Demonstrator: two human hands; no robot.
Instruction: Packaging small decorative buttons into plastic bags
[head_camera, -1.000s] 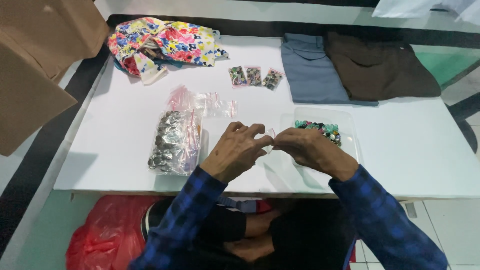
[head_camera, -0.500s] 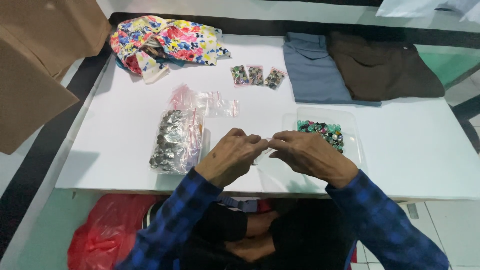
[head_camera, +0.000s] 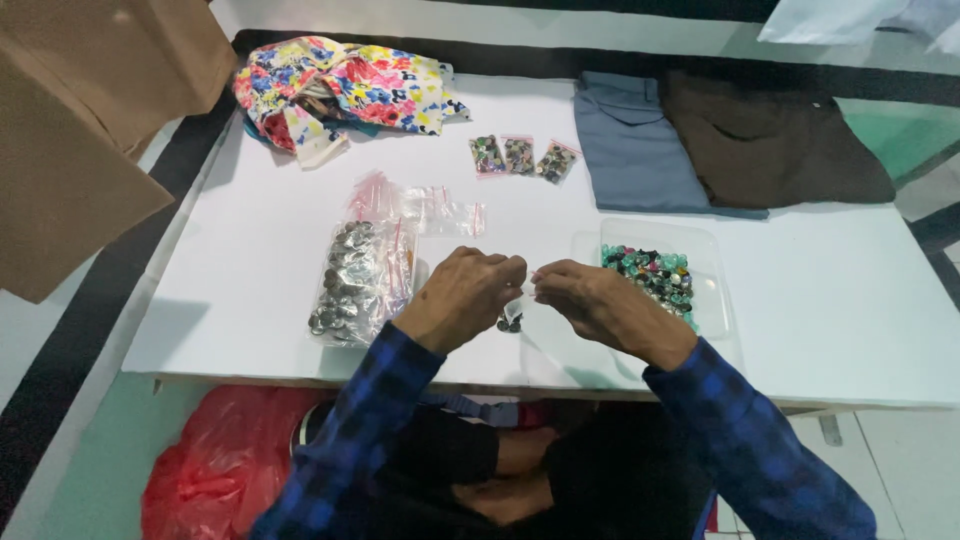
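Already three small zip bags of buttons (head_camera: 524, 156) lie filled in a row at the far middle of the white table (head_camera: 830, 300), which suggests part of the packing is done. Both hands are pinched on one more small clear bag (head_camera: 524, 300) at the near edge: the left hand (head_camera: 462, 297) and the right hand (head_camera: 598, 303) each grip its top between fingertips, with a few dark buttons (head_camera: 509, 323) showing below, so this bag seems partly filled. Much appears left: a clear tray (head_camera: 712, 290) just right of the hands holds many green and dark buttons (head_camera: 652, 272), a big bag of silvery buttons (head_camera: 355, 280) lies to the left, and empty zip bags (head_camera: 420, 207) wait beyond it.
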